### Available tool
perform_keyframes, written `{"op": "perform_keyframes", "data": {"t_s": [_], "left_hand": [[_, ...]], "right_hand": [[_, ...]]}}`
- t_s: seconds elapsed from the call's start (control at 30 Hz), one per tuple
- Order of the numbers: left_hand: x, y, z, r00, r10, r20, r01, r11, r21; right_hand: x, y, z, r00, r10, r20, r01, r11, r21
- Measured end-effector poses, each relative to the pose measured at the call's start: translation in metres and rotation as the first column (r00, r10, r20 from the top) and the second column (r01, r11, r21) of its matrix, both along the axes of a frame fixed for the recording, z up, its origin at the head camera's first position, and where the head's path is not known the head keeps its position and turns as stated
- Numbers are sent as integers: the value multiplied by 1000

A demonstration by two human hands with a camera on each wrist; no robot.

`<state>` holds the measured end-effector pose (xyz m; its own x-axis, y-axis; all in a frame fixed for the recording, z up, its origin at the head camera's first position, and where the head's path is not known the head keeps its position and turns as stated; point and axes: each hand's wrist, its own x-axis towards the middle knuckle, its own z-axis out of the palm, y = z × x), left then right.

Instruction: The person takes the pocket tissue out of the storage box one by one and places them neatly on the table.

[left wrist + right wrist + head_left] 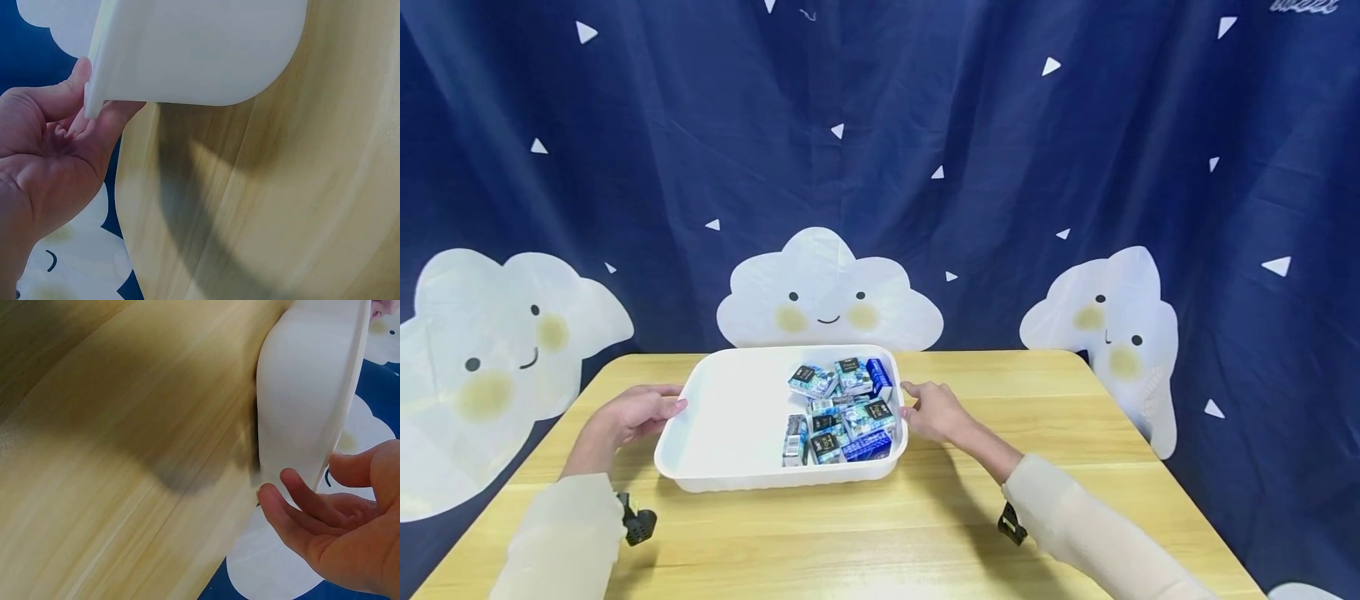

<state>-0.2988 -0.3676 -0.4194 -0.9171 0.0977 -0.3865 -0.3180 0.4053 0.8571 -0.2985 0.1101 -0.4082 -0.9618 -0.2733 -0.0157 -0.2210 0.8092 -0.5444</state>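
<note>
A white plastic tray point(722, 417) is held between two hands, one at each short end. My left hand point(636, 412) grips its left end, thumb over the rim and fingers under it, as the left wrist view shows. That end of the tray point(200, 50) overhangs a shadow on the wood. At the opposite end my right hand point(936, 412) holds the tray, thumb at the rim and curled fingers point(294, 519) against the underside. Several small blue packs point(868, 417), some with black labels, lie heaped in the tray's right half; they look like pocket tissue packs.
The tray is over the far part of a light wooden table point(820, 533) with rounded back corners. Behind it hangs a dark blue curtain point(880, 175) with white triangles and smiling clouds. Black straps with small devices point(638, 523) sit on both wrists.
</note>
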Motion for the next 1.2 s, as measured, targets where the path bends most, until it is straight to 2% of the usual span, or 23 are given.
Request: {"op": "perform_keyframes", "data": {"t_s": [0.3, 0.57, 0.7, 0.9, 1.0, 1.2], "left_hand": [[1, 2, 2, 1000, 5, 1, -5, 999, -42], [1, 4, 3, 1000, 12, 14, -10, 996, -85], [1, 4, 5, 1000, 21, 21, -19, 995, -100], [1, 4, 7, 1000, 16, 20, -14, 995, -99], [1, 3, 6, 1000, 12, 15, -10, 996, -94], [1, 3, 5, 1000, -1, 13, 2, 997, -75]], "right_hand": [[-5, -5, 7, 998, 10, -64, -5, 997, 75], [-6, -7, 12, 996, 9, -85, -3, 998, 69], [-9, -9, 17, 988, -1, -156, 12, 997, 71], [-13, -16, 20, 963, 6, -270, 13, 998, 67], [-14, -23, 22, 956, 10, -293, 10, 998, 67], [-15, -40, 25, 959, 36, -282, -16, 997, 72]]}}
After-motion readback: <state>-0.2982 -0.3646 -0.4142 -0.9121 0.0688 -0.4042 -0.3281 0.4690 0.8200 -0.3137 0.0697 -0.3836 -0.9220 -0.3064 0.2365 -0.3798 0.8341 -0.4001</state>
